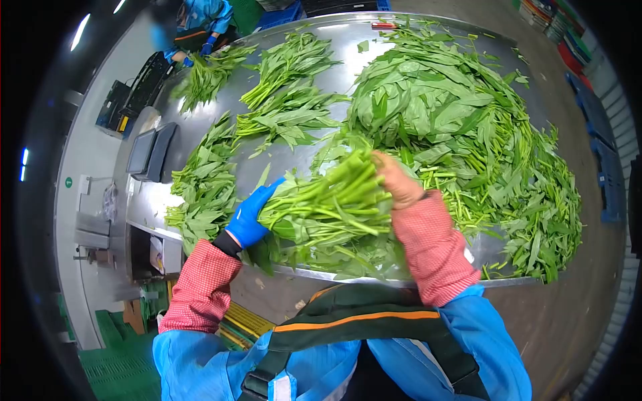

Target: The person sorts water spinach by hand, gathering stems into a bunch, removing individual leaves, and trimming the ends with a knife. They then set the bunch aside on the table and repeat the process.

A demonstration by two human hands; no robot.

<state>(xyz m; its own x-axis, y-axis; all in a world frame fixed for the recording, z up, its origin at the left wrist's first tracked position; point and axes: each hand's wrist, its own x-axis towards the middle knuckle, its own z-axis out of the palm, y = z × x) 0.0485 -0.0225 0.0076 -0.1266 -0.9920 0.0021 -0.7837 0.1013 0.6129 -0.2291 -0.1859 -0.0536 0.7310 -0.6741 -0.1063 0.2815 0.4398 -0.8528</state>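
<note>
My left hand point(249, 217), in a blue glove, is wrapped round the left side of a bunch of leafy green stems point(328, 200) near the table's front edge. At the right side of the same bunch, my bare right hand point(396, 179) has its fingers pressed against the cut stem ends. The leaves hang below and between the hands, slightly blurred. Beyond my right hand lies a large heap of the same greens point(441, 100). Smaller bunches point(207, 180) rest to the left of my left hand, with more bunches point(291, 63) farther back.
The metal table point(344, 57) has a raised rim. A grey scale-like device point(152, 152) stands at its left edge. A co-worker point(204, 20) in blue gloves handles greens at the back left. Black crates point(144, 83) stand left; green crates point(120, 361) lie lower left.
</note>
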